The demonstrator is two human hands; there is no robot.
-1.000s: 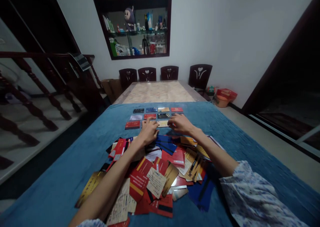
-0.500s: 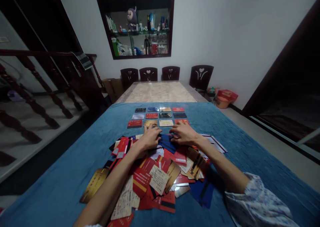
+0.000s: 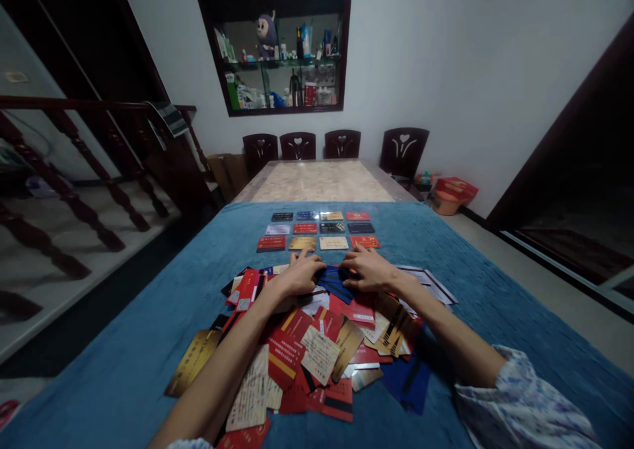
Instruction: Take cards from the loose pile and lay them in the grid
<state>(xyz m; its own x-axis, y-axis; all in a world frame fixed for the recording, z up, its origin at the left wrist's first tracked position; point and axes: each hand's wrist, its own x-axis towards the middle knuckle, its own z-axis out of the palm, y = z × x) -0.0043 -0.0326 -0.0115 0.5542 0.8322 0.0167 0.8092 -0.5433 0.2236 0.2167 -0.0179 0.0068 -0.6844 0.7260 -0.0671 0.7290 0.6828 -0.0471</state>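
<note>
A loose pile of plastic cards [image 3: 290,346], mostly red, gold, cream and blue, lies spread under my forearms. At its far edge several blue cards [image 3: 335,282] are fanned between my hands. My left hand [image 3: 301,274] has its fingers curled down at the left side of these blue cards. From the other side my right hand [image 3: 367,269] closes its bent fingers on their right edge; the fingertips are partly hidden. Just beyond my hands, cards stand in neat rows, with a gold card [image 3: 302,243], a cream card [image 3: 333,243] and a red card [image 3: 365,241] nearest.
A blue cloth [image 3: 198,290] covers the near part of the table, with the marble-patterned top [image 3: 321,179] showing beyond. Dark chairs [image 3: 343,144] stand at the far end. A wooden railing [image 3: 94,208] runs along the left, and an orange bin [image 3: 444,201] sits at the right.
The whole view has shifted slightly to the right. My hands have drawn back a little from the front row of cards, and both stay at the blue cards.
</note>
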